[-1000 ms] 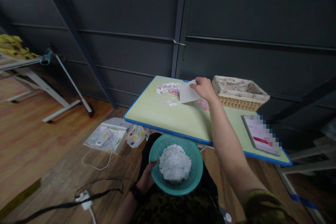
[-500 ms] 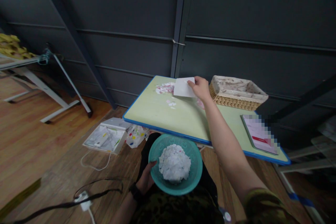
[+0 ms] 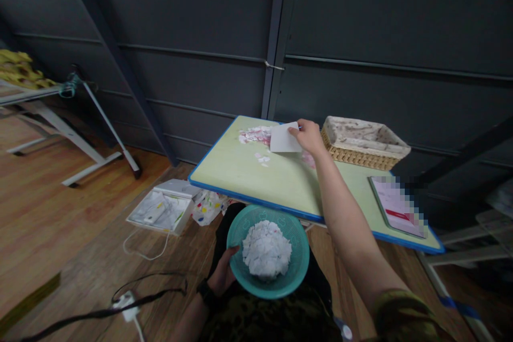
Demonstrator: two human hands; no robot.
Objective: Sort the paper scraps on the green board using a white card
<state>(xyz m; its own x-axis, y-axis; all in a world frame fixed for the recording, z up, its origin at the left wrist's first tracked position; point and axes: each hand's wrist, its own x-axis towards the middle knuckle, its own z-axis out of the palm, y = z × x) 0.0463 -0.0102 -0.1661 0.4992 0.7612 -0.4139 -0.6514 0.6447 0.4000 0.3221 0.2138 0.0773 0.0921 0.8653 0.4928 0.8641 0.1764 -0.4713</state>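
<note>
My right hand (image 3: 308, 136) pinches a flat white card (image 3: 284, 138) by its right edge, over the back of the small table. Just left of the card lies a pile of white and pink paper scraps (image 3: 253, 135), partly covered by it. A few loose scraps (image 3: 262, 159) are nearer the front, and a pink patch of scraps (image 3: 308, 159) shows beside my wrist. On my lap, my left hand (image 3: 226, 270) grips the rim of a green plastic basket (image 3: 300, 256), its thumb inside. White torn paper (image 3: 266, 250) is heaped in that basket.
The yellow-green table (image 3: 232, 171) has a blue edge. On it stand a lined wicker basket (image 3: 363, 157) and a tablet (image 3: 395, 206). An open white box (image 3: 160, 211), a spotted plastic bag (image 3: 206, 207) and a power strip (image 3: 127, 304) with cables lie on the floor. A dark metal wall (image 3: 200, 85) rises behind.
My right hand has shifted the card slightly right and towards me, uncovering a little more of the scrap pile. My left hand and the green basket have stayed put.
</note>
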